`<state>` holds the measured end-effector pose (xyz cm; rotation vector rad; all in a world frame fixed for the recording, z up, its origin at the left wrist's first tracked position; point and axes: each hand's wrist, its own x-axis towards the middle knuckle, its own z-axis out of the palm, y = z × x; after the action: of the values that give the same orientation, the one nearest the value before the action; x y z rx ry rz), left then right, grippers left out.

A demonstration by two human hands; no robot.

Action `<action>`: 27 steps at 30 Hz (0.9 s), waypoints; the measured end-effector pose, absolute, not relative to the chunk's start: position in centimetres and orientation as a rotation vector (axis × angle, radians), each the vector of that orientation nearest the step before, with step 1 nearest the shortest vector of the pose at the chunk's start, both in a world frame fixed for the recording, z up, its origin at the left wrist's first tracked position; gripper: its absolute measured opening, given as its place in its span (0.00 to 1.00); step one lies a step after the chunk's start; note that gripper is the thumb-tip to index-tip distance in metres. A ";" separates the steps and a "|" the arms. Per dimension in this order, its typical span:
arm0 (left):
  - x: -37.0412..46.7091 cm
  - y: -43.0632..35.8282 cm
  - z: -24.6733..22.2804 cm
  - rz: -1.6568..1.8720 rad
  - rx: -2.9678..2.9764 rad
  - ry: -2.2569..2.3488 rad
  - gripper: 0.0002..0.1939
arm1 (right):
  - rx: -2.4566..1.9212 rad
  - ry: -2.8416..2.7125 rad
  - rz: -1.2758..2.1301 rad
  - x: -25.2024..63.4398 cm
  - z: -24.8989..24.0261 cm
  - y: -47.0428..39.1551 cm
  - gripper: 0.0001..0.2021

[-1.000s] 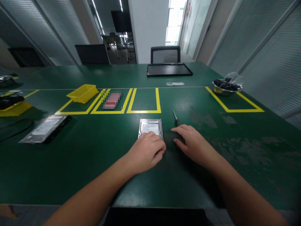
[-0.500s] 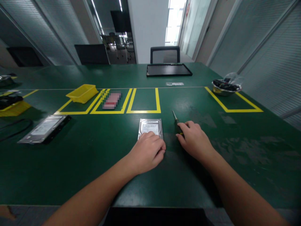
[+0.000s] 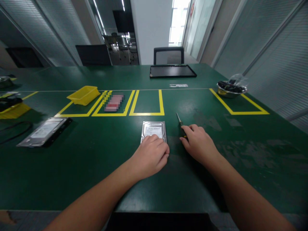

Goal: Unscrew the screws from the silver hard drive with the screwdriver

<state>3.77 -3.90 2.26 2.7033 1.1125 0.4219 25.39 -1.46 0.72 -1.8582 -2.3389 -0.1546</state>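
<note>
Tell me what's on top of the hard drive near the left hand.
A white label shows on the hard drive's far part, its print too small to read. The left hand covers the near part, so whatever is there can't be seen.

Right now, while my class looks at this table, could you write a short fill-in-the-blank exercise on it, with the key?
1. The left hand covers part of a ____.
2. The right hand is at the handle of a ____.
3. The tape frames are coloured ____.
4. Just behind the black panel stands a ____.

Missing words: hard drive; screwdriver; yellow; chair.
</note>
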 end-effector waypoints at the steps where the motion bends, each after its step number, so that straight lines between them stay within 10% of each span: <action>1: 3.8 -3.9 2.3 0.414 2.713 1.106 0.04 | -1.853 -2.342 -0.161 25.4 0.7 -1.4 0.18; 27: 3.8 -4.0 2.3 0.439 2.677 1.129 0.03 | -1.878 -2.349 -0.226 25.1 0.4 -1.2 0.16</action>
<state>3.76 -3.97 2.27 2.6767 1.1294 0.4390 25.10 -1.19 0.44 -1.8783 -2.3491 -0.2262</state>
